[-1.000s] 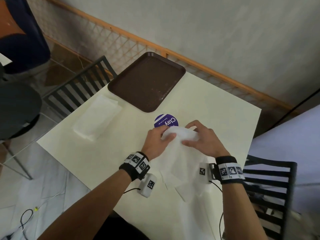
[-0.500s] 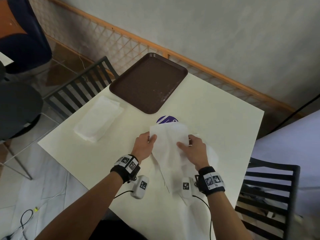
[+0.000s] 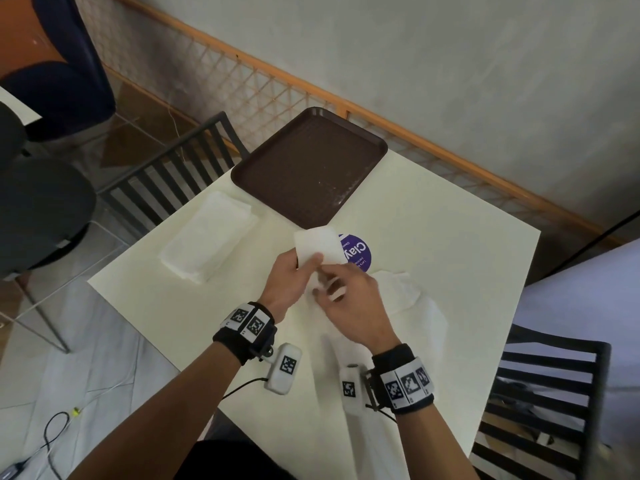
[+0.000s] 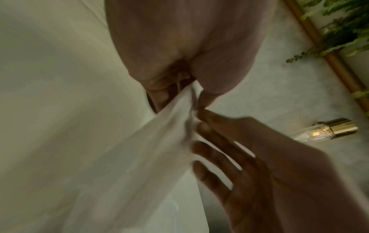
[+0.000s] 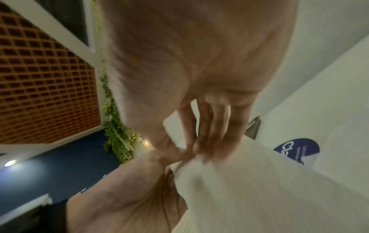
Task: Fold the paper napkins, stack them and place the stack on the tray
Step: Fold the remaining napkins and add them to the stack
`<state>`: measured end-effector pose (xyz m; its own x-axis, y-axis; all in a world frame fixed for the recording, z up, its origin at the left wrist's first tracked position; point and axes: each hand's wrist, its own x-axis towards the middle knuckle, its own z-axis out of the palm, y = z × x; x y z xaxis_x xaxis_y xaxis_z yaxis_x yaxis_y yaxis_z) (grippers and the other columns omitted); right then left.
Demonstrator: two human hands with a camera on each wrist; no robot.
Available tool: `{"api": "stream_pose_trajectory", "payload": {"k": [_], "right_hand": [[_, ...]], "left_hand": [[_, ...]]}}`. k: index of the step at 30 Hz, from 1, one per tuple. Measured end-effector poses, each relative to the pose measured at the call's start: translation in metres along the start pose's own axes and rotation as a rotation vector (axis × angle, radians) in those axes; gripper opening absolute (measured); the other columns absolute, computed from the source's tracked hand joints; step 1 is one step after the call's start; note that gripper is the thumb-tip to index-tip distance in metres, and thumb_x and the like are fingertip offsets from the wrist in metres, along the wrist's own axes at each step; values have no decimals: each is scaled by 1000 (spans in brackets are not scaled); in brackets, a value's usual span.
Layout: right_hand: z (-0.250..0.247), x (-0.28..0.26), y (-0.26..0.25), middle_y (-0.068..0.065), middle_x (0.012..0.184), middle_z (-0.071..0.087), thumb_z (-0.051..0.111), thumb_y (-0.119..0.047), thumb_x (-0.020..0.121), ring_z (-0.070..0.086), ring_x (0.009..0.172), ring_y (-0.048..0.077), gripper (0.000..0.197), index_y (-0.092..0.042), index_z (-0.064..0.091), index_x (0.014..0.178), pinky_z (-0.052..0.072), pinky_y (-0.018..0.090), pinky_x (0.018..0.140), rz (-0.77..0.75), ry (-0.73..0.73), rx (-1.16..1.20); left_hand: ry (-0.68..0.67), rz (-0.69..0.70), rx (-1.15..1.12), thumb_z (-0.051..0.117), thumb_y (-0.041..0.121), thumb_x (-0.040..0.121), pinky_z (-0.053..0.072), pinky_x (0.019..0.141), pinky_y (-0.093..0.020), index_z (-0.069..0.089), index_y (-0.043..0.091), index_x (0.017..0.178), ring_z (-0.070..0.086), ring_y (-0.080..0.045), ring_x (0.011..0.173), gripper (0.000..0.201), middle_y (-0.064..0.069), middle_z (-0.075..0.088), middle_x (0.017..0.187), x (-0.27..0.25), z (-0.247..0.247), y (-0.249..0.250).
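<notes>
A white paper napkin stands up off the cream table, just in front of the brown tray. My left hand pinches its left edge between thumb and fingers; the left wrist view shows that pinch on the napkin. My right hand meets it from the right, fingertips against the same edge. In the right wrist view the right hand pinches the napkin. A folded stack lies on the table's left side. Loose napkins lie at the right.
A round purple sticker is on the table behind the held napkin. Black slatted chairs stand at the left and right table edges. A wooden lattice rail runs along the wall behind the tray.
My hands have come together near the napkin's left edge. The napkin, spread wide between them before, is now a narrower piece held upright, and the purple sticker is uncovered again.
</notes>
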<state>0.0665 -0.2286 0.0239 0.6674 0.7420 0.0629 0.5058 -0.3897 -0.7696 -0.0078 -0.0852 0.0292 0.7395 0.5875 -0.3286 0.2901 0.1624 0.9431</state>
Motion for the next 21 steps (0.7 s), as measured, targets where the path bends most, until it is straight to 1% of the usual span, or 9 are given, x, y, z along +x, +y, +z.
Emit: {"api": "stream_pose_trajectory", "payload": {"k": [1,3,5,6,9,12,15,18,21], "right_hand": [[-1,4,1,-11,108,68,76,-31,95,67,90,8,29,-25,68,122,60,31,82,23,133,49],[-2,11,3,-7,111,67,73,-30,100,68,96,13,26,-23,58,120,56,26,81,127,292,166],[2,16,0,-5,117,72,71,-33,104,71,103,16,31,-24,49,124,55,24,84,211,240,347],[4,16,-2,-4,116,75,71,-31,105,74,100,17,33,-26,47,126,57,26,83,218,195,419],[17,17,-13,3,112,77,74,-19,102,73,87,25,49,-37,45,138,61,35,79,109,109,442],[42,27,-29,-10,129,71,71,-10,103,72,112,14,48,-37,59,141,64,36,86,-51,37,328],[74,52,-43,-15,130,72,72,-9,103,71,112,9,36,-26,71,134,64,34,89,-67,101,323],[105,82,-61,-9,136,70,75,-12,101,67,111,-5,39,-23,70,138,59,21,89,14,144,376],[139,112,-77,-8,133,70,79,-20,99,66,101,-12,39,-23,69,137,54,11,87,99,86,388]], "left_hand": [[10,37,30,61,24,108,60,98,-54,75,17,119,76,-28,106,19,-3,81,107,2,-7,-2],[6,46,30,61,22,108,61,98,-52,72,16,125,75,-26,110,21,-2,80,113,5,-18,-3],[-14,55,-4,61,25,108,60,100,-54,71,16,129,75,-25,111,25,-2,79,117,6,-30,1],[-6,58,-9,60,26,109,59,101,-55,70,16,130,75,-24,112,26,-2,79,118,7,-36,4],[68,110,40,57,31,110,59,103,-51,69,18,132,73,-18,114,28,2,77,121,10,-60,15],[102,191,158,57,39,109,58,105,-41,67,23,133,71,-6,114,30,11,75,121,11,-89,26],[69,159,221,69,49,100,58,97,-31,60,35,134,70,2,109,38,17,74,119,14,-128,24],[141,81,254,84,29,92,62,84,-32,51,38,141,73,-12,95,59,8,72,112,21,-170,12],[246,96,358,79,20,96,54,74,-27,48,39,143,69,-17,88,60,0,69,107,34,-208,0]]}}
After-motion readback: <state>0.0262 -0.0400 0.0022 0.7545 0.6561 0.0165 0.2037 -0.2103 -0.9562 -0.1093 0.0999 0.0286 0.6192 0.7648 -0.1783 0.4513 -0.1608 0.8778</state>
